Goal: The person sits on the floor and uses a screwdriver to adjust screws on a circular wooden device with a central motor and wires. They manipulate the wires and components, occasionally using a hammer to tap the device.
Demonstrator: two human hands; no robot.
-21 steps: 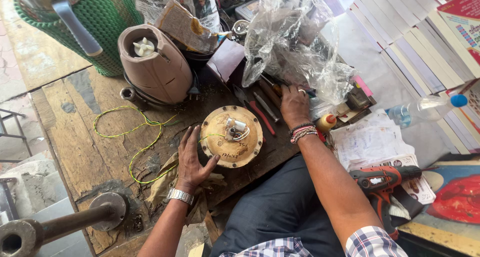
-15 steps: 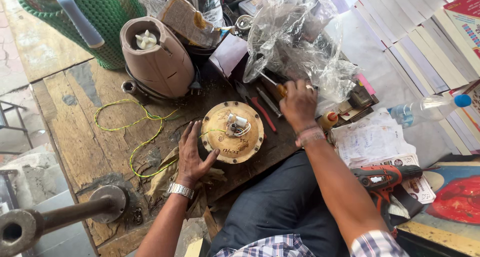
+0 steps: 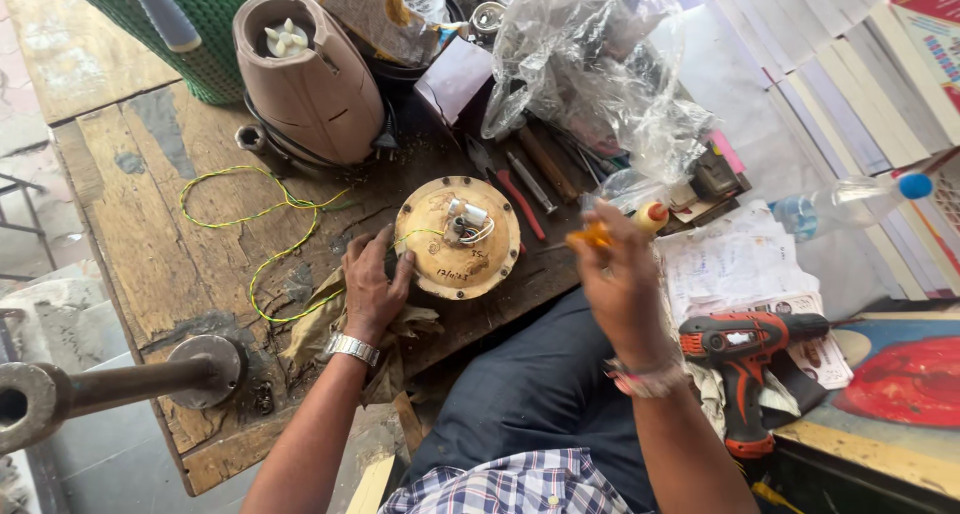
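A worker in a blue-and-white checked shirt (image 3: pixel 520 482) and dark blue trousers (image 3: pixel 530 384), arms bare to the elbow, wears a silver metal wristwatch (image 3: pixel 351 348) on the left wrist and a beaded bracelet with red thread (image 3: pixel 646 378) on the right.

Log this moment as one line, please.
left hand: steadies round motor plate | right hand: holds orange-handled tool | surface: wooden bench
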